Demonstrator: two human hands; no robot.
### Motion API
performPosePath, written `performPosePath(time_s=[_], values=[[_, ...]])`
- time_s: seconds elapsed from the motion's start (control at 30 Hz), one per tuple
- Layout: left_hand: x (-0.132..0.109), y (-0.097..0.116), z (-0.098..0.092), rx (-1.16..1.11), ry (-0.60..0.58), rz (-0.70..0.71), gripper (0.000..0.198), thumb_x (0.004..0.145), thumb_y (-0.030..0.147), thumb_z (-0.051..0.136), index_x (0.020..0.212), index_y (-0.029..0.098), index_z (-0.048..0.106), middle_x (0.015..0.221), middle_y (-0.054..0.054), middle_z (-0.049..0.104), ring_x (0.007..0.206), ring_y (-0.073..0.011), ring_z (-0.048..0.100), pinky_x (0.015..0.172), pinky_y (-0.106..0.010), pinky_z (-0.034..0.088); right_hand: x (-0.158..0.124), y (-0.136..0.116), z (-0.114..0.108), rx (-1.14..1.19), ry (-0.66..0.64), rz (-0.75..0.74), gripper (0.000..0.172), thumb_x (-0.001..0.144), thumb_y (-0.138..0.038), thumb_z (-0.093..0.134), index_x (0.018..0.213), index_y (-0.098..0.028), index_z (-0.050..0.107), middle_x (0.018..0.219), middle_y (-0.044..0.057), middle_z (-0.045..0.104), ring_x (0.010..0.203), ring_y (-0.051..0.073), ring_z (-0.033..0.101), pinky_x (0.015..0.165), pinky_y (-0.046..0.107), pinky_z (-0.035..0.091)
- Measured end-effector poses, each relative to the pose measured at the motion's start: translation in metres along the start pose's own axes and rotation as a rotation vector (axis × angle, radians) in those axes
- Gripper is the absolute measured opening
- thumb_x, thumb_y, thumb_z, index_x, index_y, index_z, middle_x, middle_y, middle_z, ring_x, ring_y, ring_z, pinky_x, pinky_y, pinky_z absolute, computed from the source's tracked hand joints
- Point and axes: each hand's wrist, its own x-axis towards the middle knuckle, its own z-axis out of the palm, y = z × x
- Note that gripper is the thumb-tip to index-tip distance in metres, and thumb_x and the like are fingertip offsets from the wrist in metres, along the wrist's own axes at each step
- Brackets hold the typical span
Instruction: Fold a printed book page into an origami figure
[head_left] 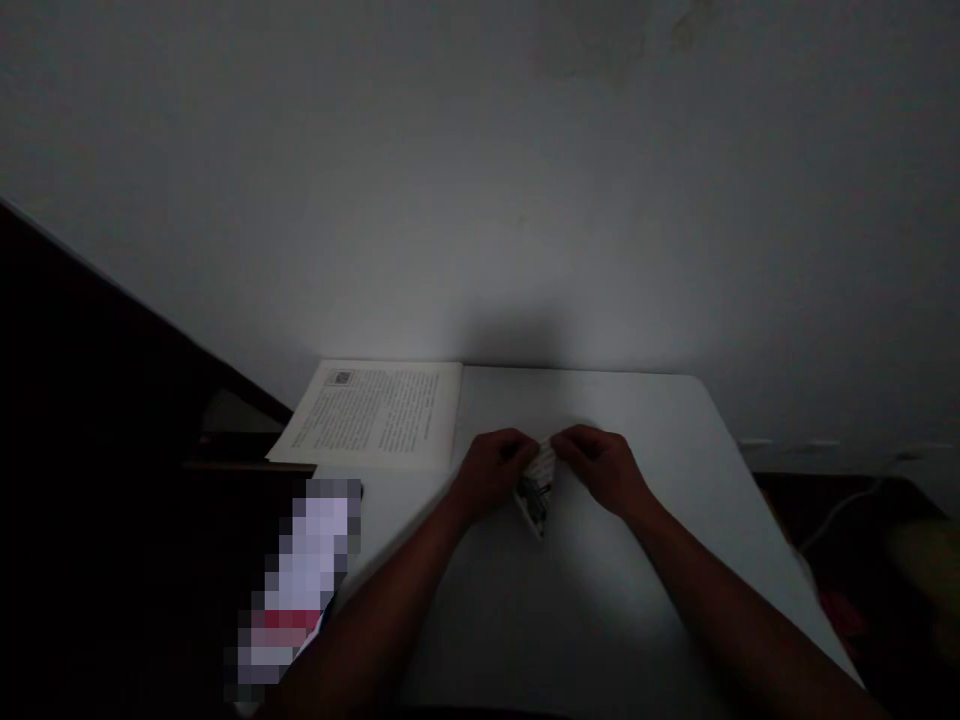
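Between my two hands is a small folded piece of printed paper [538,492], pointed at its lower end, with lines of text and a dark picture on it. My left hand [496,465] pinches its upper left edge between thumb and fingers. On the other side, my right hand [598,462] pinches the top right corner. The fingertips of both hands come close together at the top of the paper. Beneath it lies the white tabletop [622,590]; whether the paper's tip touches the surface I cannot tell.
Printed sheets or an open booklet [375,415] lie at the table's back left corner. A lit, pixelated phone-like object [304,580] is at the left edge. Behind the table rises a pale wall [480,200]. A thin cable [840,510] runs at the right, beyond the table.
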Motion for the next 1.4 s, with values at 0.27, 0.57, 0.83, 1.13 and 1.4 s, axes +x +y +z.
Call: performPosePath(time_s=[0.27, 0.57, 0.83, 1.13, 1.4], values=[[0.008, 0.002, 0.002, -0.148, -0.127, 0.067, 0.026, 0.081, 0.035, 0.055, 0.071, 0.012, 0.062, 0.064, 0.001, 0.055, 0.061, -0.0104, 0.049, 0.059, -0.022, 0.038, 0.002, 0.004, -0.001, 0.141, -0.02, 0.003, 0.028, 0.079, -0.043, 0.058, 0.071, -0.017, 0.064, 0.064, 0.0, 0.062, 0.06, 0.013, 0.054, 0.057, 0.025, 0.043], [0.004, 0.0, 0.01, -0.286, -0.013, 0.023, 0.03, 0.079, 0.041, 0.059, 0.069, 0.012, 0.062, 0.061, 0.001, 0.055, 0.058, -0.0099, 0.049, 0.057, -0.022, 0.037, 0.002, -0.002, -0.003, 0.219, -0.07, 0.038, 0.03, 0.077, -0.045, 0.061, 0.068, -0.017, 0.064, 0.062, 0.001, 0.062, 0.059, 0.013, 0.056, 0.058, 0.025, 0.046], [0.005, -0.005, 0.005, -0.222, 0.036, -0.003, 0.033, 0.079, 0.041, 0.058, 0.064, 0.012, 0.063, 0.057, 0.002, 0.053, 0.055, -0.0091, 0.047, 0.053, -0.02, 0.036, 0.001, -0.003, -0.004, 0.225, -0.003, 0.038, 0.032, 0.077, -0.046, 0.061, 0.064, -0.017, 0.062, 0.058, 0.002, 0.062, 0.055, 0.013, 0.055, 0.055, 0.026, 0.046], [0.006, -0.009, 0.006, -0.304, 0.048, -0.006, 0.034, 0.077, 0.042, 0.06, 0.062, 0.012, 0.061, 0.055, 0.002, 0.053, 0.054, -0.0087, 0.047, 0.053, -0.02, 0.036, 0.001, -0.002, -0.002, 0.197, -0.038, 0.053, 0.03, 0.078, -0.042, 0.061, 0.064, -0.016, 0.063, 0.057, 0.001, 0.06, 0.054, 0.011, 0.053, 0.054, 0.024, 0.043], [0.007, -0.007, 0.006, -0.278, 0.116, -0.057, 0.032, 0.078, 0.042, 0.059, 0.065, 0.012, 0.063, 0.057, 0.001, 0.057, 0.055, -0.0099, 0.05, 0.055, -0.021, 0.04, 0.0, 0.001, -0.004, 0.173, -0.047, 0.058, 0.031, 0.077, -0.045, 0.062, 0.065, -0.016, 0.065, 0.057, 0.001, 0.062, 0.053, 0.012, 0.054, 0.053, 0.024, 0.044]])
